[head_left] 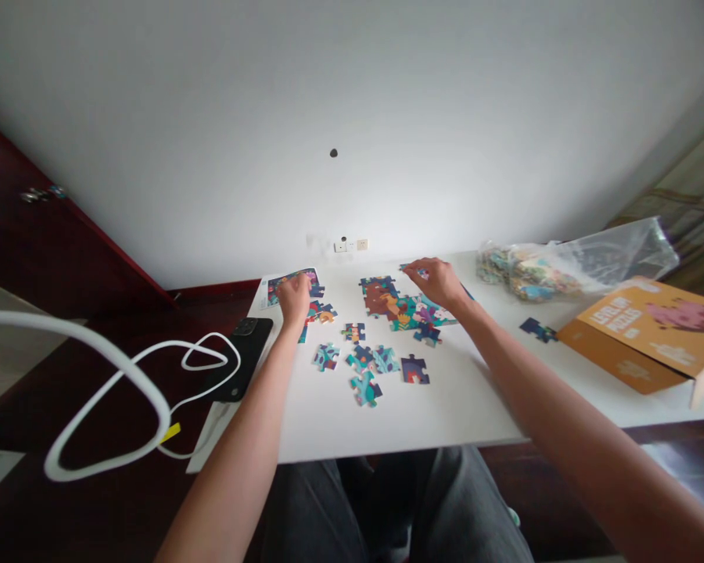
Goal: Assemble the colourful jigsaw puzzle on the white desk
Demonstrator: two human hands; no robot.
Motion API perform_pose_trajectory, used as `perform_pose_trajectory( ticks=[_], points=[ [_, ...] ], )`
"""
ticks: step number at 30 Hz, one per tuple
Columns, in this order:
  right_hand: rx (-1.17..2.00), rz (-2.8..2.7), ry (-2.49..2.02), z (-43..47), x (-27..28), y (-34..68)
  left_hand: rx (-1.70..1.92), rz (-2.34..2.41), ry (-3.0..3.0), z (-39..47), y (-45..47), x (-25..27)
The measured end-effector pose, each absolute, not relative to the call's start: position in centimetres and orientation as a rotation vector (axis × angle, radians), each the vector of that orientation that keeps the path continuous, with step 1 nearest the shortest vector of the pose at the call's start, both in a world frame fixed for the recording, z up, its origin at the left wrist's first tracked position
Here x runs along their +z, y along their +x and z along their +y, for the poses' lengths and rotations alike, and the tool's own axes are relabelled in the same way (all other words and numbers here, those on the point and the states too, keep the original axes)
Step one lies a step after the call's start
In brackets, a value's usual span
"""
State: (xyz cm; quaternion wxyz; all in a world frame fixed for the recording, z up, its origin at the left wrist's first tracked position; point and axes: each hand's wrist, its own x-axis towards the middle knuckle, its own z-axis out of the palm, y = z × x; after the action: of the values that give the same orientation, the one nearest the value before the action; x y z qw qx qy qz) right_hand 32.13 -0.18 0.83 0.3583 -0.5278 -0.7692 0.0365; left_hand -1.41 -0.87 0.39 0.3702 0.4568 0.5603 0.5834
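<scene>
My left hand is closed, fingers curled down over the right part of a printed picture card; whatever it pinches is hidden. Several loose jigsaw puzzle pieces lie just right of it. At the back, my right hand is closed on a jigsaw puzzle piece, partly covered by the fingers. Below and left of that hand lies a joined puzzle section with a brown animal and white rabbits. More loose pieces, among them a dark one and a teal one, lie nearer me.
A white table stands against the wall. On the right are a yellow puzzle box, a clear bag of pieces and a dark piece. A black phone and looping white cable are at the left edge.
</scene>
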Motion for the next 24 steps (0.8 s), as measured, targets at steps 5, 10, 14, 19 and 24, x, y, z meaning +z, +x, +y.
perform_pose_trajectory(
  ticks=[5,10,14,19,24],
  points=[
    [-0.025,-1.922,-1.313,-4.3,3.8,33.1,1.049,2.105,1.989,-1.2,-2.0,-1.1],
    [-0.027,-1.976,-1.272,-10.9,3.2,34.4,0.680,2.240,2.126,-0.6,-3.1,-2.4],
    [-0.006,-1.892,-1.376,-15.6,0.6,36.1,0.675,2.227,2.137,-0.3,-3.3,-2.5],
    [0.120,-1.708,-1.517,-18.0,-2.4,37.8,0.644,2.225,2.135,-0.2,-3.1,-2.4],
    [0.237,-1.488,-1.617,-17.6,-3.3,38.5,0.584,2.239,2.186,-0.1,-3.1,-2.8]
  ],
)
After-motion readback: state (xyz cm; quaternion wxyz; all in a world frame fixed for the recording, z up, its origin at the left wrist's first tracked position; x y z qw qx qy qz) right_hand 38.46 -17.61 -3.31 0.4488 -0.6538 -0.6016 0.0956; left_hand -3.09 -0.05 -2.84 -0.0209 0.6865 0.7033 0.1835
